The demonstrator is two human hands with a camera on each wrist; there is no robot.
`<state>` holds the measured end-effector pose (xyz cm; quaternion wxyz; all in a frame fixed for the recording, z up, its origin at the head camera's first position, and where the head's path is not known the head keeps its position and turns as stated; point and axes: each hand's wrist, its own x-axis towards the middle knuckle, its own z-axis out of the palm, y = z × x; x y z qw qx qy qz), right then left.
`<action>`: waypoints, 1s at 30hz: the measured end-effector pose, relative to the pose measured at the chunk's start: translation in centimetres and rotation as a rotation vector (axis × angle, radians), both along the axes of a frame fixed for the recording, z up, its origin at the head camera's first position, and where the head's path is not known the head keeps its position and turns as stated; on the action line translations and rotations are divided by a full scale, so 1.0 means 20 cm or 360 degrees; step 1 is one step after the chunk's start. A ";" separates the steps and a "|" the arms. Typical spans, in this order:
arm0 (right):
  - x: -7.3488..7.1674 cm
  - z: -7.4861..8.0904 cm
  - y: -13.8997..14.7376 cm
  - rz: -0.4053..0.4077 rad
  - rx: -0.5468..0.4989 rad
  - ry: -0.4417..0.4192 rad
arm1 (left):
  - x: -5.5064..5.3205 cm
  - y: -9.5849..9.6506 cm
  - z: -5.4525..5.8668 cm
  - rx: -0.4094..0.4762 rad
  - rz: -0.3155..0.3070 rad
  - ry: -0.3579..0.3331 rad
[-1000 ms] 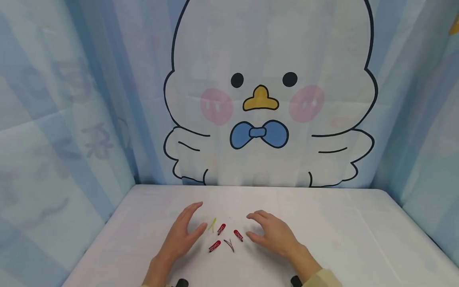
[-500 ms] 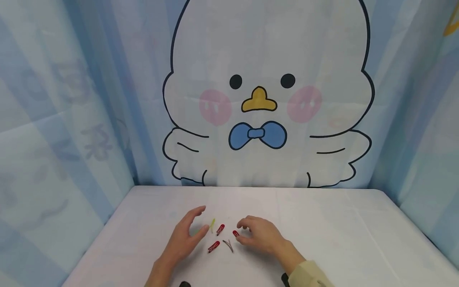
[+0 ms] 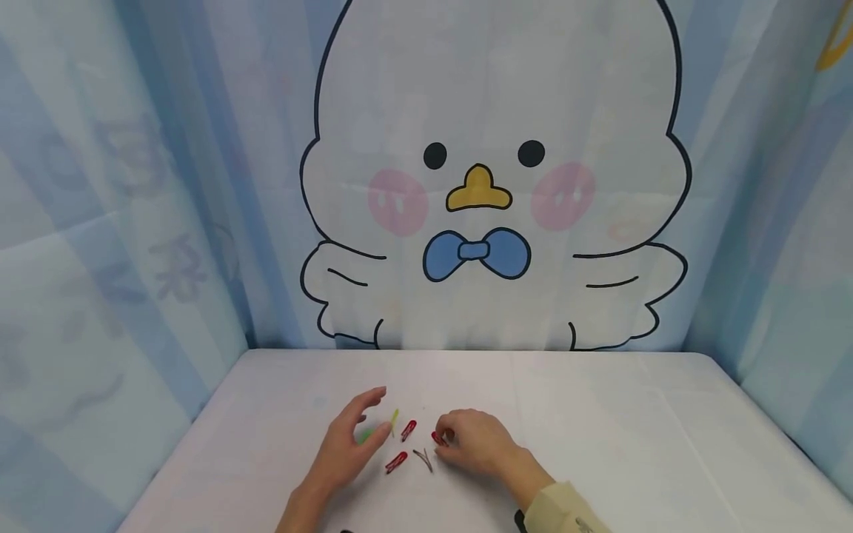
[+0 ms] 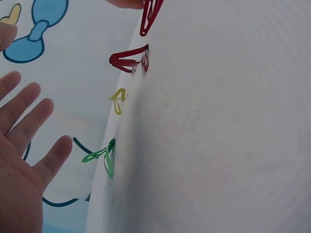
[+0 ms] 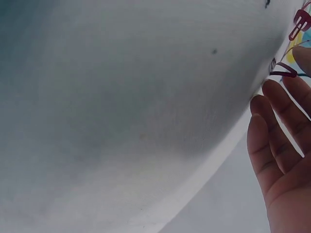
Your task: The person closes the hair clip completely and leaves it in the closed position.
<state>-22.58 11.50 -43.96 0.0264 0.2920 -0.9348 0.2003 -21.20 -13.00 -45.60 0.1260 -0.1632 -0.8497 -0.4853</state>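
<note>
My right hand is curled over a red snap hair clip, thumb and index finger on either side of it; part of the clip is hidden by the fingers. My left hand hovers at the left with relaxed fingers and nothing in its grasp. Beside its thumb lie a yellow hair clip and a green hair clip, both standing sprung apart in the left wrist view. Between the hands are two more red clips, one farther back and one nearer, plus a brownish V-shaped clip.
The clips lie on a white-covered table. Behind it hangs a pale curtain with a cartoon bird, and blue-white curtains flank both sides.
My right hand has moved left and down, and its thumb and index finger have closed in around the rightmost red clip. The left hand has shifted slightly right, staying relaxed.
</note>
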 end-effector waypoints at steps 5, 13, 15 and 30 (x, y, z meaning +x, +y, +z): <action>-0.01 -0.01 0.01 0.0000 -0.0047 -0.0104 | 0.01 0.00 -0.01 -0.0002 0.0000 0.0001; -0.04 -0.04 0.04 0.0069 -0.0247 -0.0249 | 0.01 0.01 -0.01 -0.0001 -0.0008 0.0002; -0.05 -0.05 0.05 0.0079 -0.0295 -0.0294 | 0.01 0.01 -0.01 -0.0004 -0.0007 -0.0002; -0.07 -0.04 0.07 0.0058 -0.0399 -0.0402 | 0.01 0.02 -0.02 0.0000 -0.0048 -0.0019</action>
